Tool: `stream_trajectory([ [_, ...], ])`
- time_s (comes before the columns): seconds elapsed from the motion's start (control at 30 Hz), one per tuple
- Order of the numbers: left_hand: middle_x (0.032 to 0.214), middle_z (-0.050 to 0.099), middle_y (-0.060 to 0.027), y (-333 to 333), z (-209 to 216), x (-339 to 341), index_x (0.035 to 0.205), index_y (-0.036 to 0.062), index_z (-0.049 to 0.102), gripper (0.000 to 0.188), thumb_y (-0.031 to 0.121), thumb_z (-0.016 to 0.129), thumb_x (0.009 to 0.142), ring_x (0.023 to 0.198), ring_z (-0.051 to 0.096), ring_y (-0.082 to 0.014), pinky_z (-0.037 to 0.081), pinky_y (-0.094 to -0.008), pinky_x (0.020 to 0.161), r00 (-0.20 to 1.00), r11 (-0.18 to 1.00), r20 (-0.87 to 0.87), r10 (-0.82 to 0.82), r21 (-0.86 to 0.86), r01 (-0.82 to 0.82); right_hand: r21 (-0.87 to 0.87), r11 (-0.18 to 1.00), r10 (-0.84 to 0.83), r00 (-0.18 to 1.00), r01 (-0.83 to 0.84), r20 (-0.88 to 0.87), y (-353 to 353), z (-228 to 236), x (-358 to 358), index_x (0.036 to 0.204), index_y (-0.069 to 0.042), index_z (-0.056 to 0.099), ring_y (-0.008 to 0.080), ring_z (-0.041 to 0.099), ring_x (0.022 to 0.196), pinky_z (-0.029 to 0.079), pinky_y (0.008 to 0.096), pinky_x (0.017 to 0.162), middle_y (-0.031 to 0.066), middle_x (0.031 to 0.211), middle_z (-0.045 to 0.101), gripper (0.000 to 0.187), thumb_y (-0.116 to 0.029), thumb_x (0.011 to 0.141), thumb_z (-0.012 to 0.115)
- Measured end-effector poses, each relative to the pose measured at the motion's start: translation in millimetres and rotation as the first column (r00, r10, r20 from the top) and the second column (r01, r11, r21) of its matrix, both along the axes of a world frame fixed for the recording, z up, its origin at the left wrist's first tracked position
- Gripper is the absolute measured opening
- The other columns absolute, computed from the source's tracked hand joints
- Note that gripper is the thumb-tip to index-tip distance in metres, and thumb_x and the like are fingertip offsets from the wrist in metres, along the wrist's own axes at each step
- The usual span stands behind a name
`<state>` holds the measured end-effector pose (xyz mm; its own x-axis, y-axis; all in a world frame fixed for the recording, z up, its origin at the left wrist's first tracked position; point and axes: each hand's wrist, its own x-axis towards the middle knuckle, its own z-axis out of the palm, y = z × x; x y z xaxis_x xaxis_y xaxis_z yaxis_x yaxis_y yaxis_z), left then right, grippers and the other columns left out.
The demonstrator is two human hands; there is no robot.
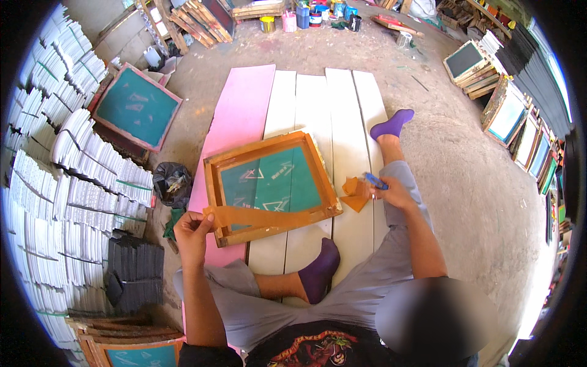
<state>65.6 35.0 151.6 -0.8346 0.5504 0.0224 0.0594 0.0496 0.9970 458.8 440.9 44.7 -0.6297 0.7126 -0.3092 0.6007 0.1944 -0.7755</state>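
Strip from grip: the brown strip (pixel 263 216) runs rightward from the left hand (pixel 192 235), over the lower bar of the wooden frame (pixel 212 189), just below the picture's centre.
Long axis: roughly left to right, much like the frame's longer sides, which rise toward the right.
Nearer hand: the left, at the frame's lower-left corner; the right hand (pixel 394 192) is right of centre, apart from the frame.
Left grip: thumb and forefinger closed in a pinch on the strip's left end.
Right grip: fingers curled closed around a blue tool (pixel 375 180), its tip end pointing to the upper left; whether a blade is out, I cannot tell.
Frame: lies on the surface (pixel 312 104) of white and pink boards, mid-picture, with a green mesh panel (pixel 287 180) bearing pale line shapes.
Brown scraps: folded brown pieces (pixel 356 202) lie between the frame's right edge and the right hand.
Black bag: left of the boards, the open bag (pixel 168 192) holds crumpled, pale stuff, too unclear to name.
Tubs: a yellow tub (pixel 267 24) and a pink tub (pixel 288 23) on the floor, top centre; contents unclear.
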Motion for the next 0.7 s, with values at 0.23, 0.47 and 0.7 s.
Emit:
stream_trajectory([
  [0.23,0.078,0.068,-0.0028,66.3,56.4,25.6,0.084,0.0009,0.064,0.016,-0.001,0.080,0.088,0.071,0.064,-0.0079,0.052,-0.0236,0.065,0.975,0.978,-0.074,-0.209,-0.004,0.209,0.547,0.792,-0.321,0.947,0.271,-0.005,37.2,-72.4,-69.4,0.118,-0.009,0.067,0.0334,0.075,0.083,0.058,0.0464,0.074,0.0158,0.084,0.074,0.041,-0.039,0.092,0.076],
  [0.47,0.077,0.066,0.0000,113.4,89.0,30.9,0.083,0.0017,0.066,0.017,0.004,0.081,0.088,0.068,0.057,-0.0043,0.044,-0.0225,0.059,0.911,0.931,-0.194,-0.364,-0.099,0.351,0.546,0.789,-0.409,0.904,0.282,0.125,19.6,-77.2,-91.3,0.150,-0.018,0.044,0.0398,0.070,0.105,0.055,0.0524,0.089,0.0183,0.116,0.073,0.077,-0.048,0.087,0.078],
  [0.7,0.080,0.068,-0.0014,127.1,119.8,33.7,0.087,0.0023,0.066,0.016,0.004,0.082,0.088,0.069,0.066,-0.0079,0.053,-0.0231,0.062,0.848,0.847,-0.007,-0.531,-0.030,0.530,0.099,0.992,0.110,0.909,-0.076,-0.402,-52.6,-14.8,-160.0,0.143,-0.006,0.057,0.0280,0.058,0.125,0.048,0.0451,0.103,0.0155,0.137,0.062,0.069,-0.052,0.094,0.072],
])
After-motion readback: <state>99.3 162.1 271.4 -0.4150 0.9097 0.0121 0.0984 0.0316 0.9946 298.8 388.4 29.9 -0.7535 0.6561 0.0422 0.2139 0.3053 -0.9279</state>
